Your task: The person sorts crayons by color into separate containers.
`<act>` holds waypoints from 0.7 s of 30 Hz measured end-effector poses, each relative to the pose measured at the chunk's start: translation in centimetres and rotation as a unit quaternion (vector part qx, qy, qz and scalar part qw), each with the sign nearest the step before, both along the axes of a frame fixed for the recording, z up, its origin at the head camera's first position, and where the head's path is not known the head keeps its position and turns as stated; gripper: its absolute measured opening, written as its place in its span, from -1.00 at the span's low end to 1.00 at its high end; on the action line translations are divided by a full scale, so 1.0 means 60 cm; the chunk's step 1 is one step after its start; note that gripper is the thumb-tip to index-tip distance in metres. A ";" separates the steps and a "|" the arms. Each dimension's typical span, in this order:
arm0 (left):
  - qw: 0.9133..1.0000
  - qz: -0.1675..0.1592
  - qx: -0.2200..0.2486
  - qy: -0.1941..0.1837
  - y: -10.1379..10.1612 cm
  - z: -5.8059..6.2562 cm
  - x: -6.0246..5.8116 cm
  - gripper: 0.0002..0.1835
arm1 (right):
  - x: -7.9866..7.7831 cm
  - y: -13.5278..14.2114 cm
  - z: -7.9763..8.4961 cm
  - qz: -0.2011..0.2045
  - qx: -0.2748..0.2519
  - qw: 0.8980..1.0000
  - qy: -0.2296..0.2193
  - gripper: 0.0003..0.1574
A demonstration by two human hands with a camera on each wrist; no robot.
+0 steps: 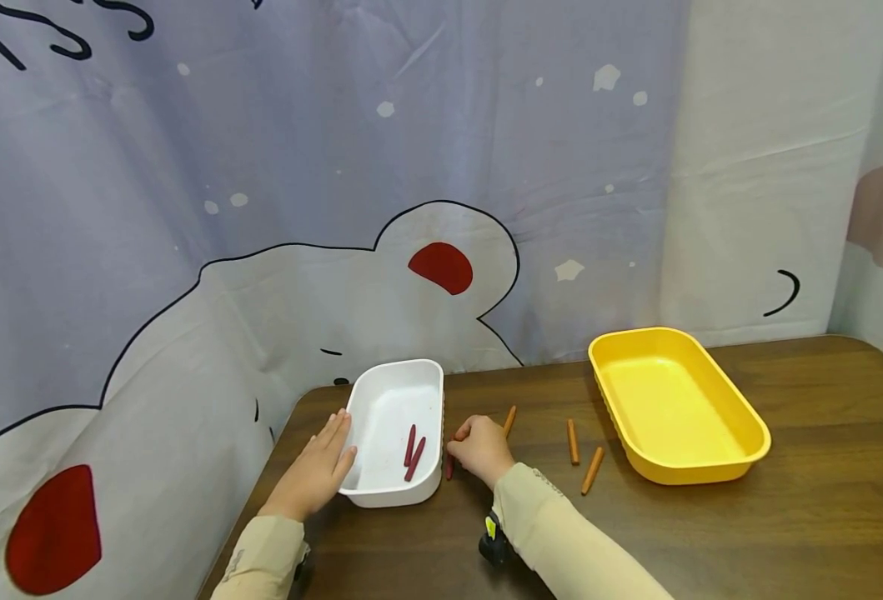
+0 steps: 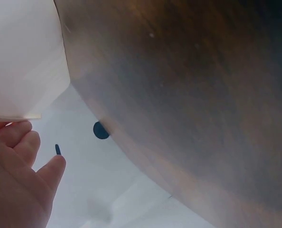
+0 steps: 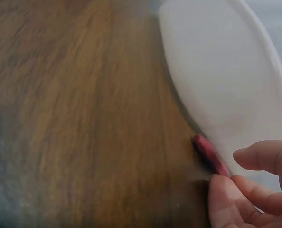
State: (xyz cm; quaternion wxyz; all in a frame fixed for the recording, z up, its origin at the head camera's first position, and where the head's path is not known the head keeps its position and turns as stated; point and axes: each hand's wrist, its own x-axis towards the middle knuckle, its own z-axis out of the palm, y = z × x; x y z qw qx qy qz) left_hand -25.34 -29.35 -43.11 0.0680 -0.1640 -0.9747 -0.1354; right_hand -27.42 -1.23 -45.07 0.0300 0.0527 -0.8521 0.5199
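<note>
Lying against white tray (image 3: 226, 85), short dark-red stick (image 3: 210, 154), blunt-ended, glossy

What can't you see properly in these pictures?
- Red stick beside the white plastic tray: head view, mostly hidden under the right hand; right wrist view, its end is covered by the fingers.
- Left hand: left wrist view, cut off by the edge, blurred.
- Yellow plastic tray: near inner wall hidden by its rim.

Your open wooden tabletop (image 1: 711, 533) in front, white plastic rectangular bin (image 1: 396, 425) blocking left, yellow plastic tray (image 1: 674, 404) right, three orange sticks (image 1: 574, 442) between.
</note>
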 end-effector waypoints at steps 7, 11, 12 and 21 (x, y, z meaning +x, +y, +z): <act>1.000 -0.002 -0.004 0.004 -0.002 0.003 0.001 -0.37 | -0.010 -0.003 -0.015 -0.015 -0.017 1.000 0.000 -0.77; 1.000 -0.005 0.003 0.010 -0.003 0.001 -0.001 -0.37 | -0.010 -0.008 -0.013 -0.031 0.002 0.999 0.009 -0.68; 1.000 -0.006 0.006 0.012 -0.003 0.000 -0.002 -0.37 | -0.009 -0.010 -0.012 -0.037 0.012 0.999 0.015 -0.65; 0.999 -0.020 0.016 0.029 -0.005 -0.009 -0.005 -0.37 | -0.009 -0.016 -0.016 -0.048 0.064 0.995 0.052 -0.56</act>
